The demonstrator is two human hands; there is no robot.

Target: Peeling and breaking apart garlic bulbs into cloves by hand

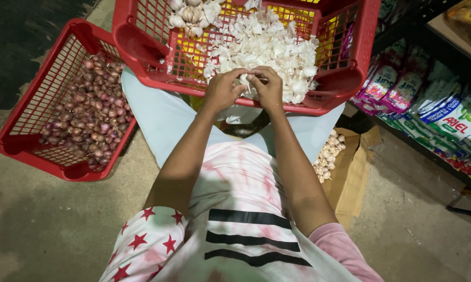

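While both hands are meeting at the near rim of the red plastic basket (345,78), a garlic piece (247,80) is being pinched between the fingers of the left hand (222,90) and the right hand (269,89). White garlic skins (269,49) are being piled inside. Shallots (92,112) are being kept in a second red basket (16,141) alongside.

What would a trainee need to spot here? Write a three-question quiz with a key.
1. True or false: both hands meet over the front rim of the red basket.
2. What fills the basket on the floor at the person's left?
A. shallots B. potatoes C. limes
3. Fill in: the brown bag at the person's right holds garlic ____.

Key: 1 true; 2 A, shallots; 3 cloves.
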